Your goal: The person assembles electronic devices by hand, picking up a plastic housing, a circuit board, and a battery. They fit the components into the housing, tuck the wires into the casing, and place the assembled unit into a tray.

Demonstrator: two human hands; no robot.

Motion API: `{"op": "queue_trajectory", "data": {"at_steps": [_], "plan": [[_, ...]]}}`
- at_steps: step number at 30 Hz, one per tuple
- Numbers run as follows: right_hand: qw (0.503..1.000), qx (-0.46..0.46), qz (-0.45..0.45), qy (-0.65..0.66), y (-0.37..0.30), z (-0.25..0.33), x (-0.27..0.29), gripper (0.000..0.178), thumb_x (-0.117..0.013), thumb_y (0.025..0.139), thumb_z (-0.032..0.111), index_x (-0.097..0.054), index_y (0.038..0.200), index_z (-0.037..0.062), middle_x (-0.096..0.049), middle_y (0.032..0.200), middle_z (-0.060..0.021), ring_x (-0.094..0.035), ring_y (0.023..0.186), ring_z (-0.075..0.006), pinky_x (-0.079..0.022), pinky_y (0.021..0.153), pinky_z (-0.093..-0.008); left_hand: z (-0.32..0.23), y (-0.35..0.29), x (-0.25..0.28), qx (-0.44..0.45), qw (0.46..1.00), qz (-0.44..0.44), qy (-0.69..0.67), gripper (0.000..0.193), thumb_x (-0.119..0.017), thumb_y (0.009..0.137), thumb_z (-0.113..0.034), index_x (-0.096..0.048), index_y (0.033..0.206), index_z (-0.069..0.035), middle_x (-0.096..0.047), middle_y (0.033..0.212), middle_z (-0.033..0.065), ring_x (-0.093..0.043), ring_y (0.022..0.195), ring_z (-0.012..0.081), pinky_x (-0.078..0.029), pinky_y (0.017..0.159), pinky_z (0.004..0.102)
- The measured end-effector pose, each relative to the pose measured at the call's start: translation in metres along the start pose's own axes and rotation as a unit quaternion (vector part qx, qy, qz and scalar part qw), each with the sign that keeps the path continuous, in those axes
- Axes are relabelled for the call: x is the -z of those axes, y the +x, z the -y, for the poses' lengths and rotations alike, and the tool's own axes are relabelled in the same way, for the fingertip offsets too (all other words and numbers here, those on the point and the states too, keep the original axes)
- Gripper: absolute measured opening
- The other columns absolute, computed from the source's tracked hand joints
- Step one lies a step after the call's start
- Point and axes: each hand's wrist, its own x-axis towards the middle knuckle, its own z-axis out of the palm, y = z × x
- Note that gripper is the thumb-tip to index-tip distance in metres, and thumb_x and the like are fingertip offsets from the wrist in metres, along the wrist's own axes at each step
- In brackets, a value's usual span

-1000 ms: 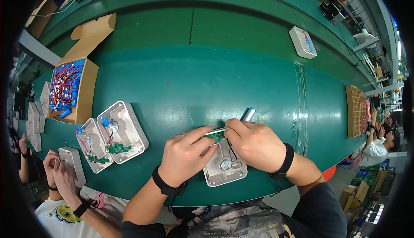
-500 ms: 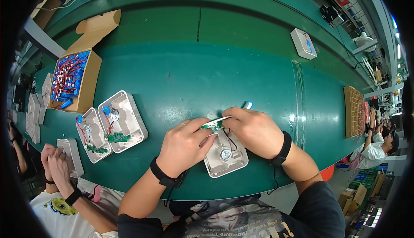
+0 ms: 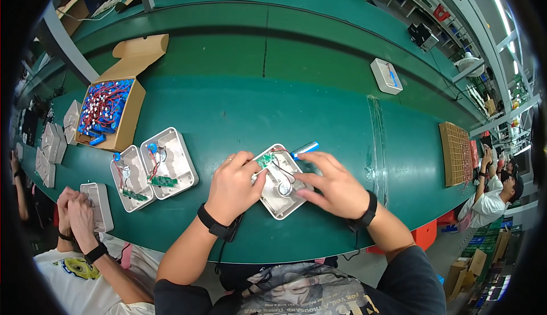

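Observation:
In front of me lies a white plastic housing half, its hollow side up, with a small round speaker and dark wires inside. My left hand is closed at its far left edge, pinching a small green circuit board. My right hand is over the right rim, thumb and fingers apart, fingertips near the wires and speaker. A blue cylindrical battery lies beyond the housing, and red and dark wires run from it toward the board.
Two similar housings with boards, speakers and blue cells stand to the left. Behind them is an open cardboard box of blue batteries. A co-worker's hands work at far left. Another white housing lies far right, near a brown gridded tray.
The circuit board, held tilted up between both hands, is now lower at the housing's far end. My right hand has let go of it and spread its fingers. The battery shows more.

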Motion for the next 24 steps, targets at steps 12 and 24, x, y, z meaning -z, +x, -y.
{"op": "queue_trajectory", "data": {"at_steps": [12,24], "plan": [[0.994,-0.096,-0.023,0.042,-0.012,0.001,-0.043,0.034,-0.074,0.099,0.022,-0.073,0.129,0.0077,-0.048,0.155,-0.0196,-0.043,0.145,-0.0399,-0.039,0.119,-0.0473,0.000,0.003,-0.001,-0.001,1.000,-0.010,0.013,0.012,-0.080,0.084,-0.011,-0.074,0.080,-0.001,-0.071,0.096,0.0122,-0.070,0.087,0.0338,-0.057,0.077,0.0442],[0.990,0.034,-0.054,-0.123,0.033,-0.052,0.002,0.031,-0.073,0.097,0.018,-0.074,0.126,0.0080,-0.069,0.129,-0.0114,-0.064,0.123,-0.0306,-0.047,0.108,-0.0432,-0.001,0.005,0.000,-0.008,1.000,0.013,0.024,0.016,-0.078,0.087,-0.016,-0.075,0.081,-0.002,-0.068,0.094,0.0110,-0.069,0.089,0.0325,-0.058,0.079,0.0453]]}}
